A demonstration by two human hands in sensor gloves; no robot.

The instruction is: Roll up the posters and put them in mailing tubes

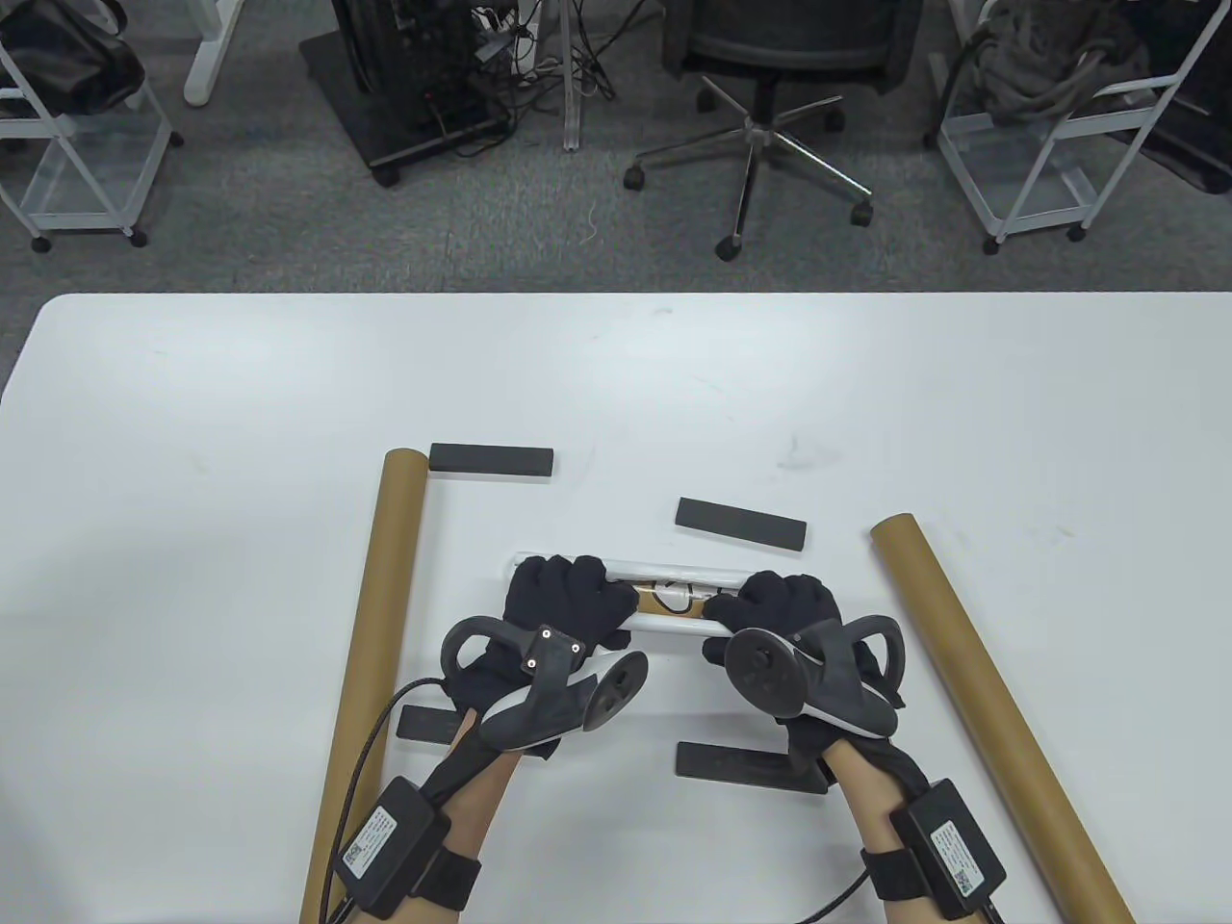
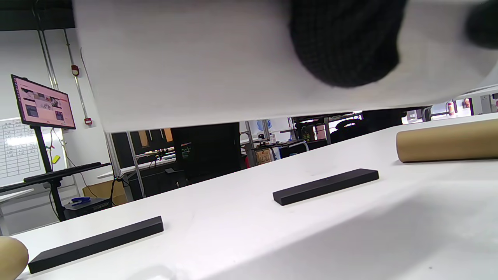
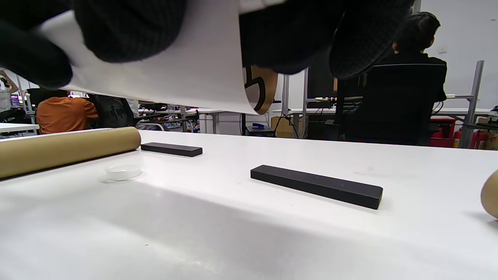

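Both hands grip the rolled poster [image 1: 674,599] above the centre of the bench [image 1: 192,404]: left hand [image 1: 563,602] wrapped around its left end, right hand [image 1: 784,602] around its right end. One mailing tube [image 1: 371,664] lies at left, the other mailing tube [image 1: 991,703] at right. Four black bars [image 1: 739,522] lie around the poster.

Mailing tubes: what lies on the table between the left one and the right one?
In the table view, between the left tube and right tube: four black bars, e.g., and the rolled poster gripped by both hands.
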